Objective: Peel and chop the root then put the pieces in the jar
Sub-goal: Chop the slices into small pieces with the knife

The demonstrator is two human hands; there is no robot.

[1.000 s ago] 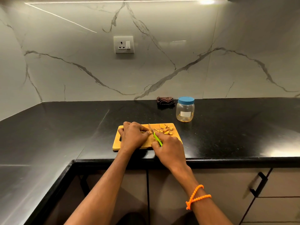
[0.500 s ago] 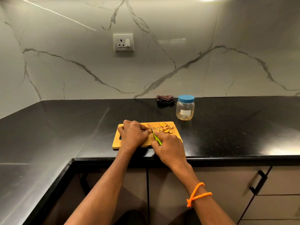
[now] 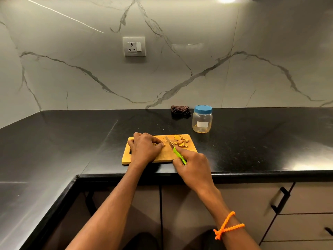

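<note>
Knife now right of root

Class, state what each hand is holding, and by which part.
Right hand grips the knife by its green handle. Left hand holds the root, mostly hidden under its curled fingers.

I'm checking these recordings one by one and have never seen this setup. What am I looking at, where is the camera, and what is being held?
There is no machine here: a person works with bare hands, filmed by a wide camera worn on the head, looking forward and down. On the black counter lies a wooden cutting board. The left hand curls over a piece of root, mostly hidden beneath it. The right hand grips a knife with a green handle, its blade beside a pile of cut pieces. Behind stand a jar with its blue lid on and a dark cloth.
</note>
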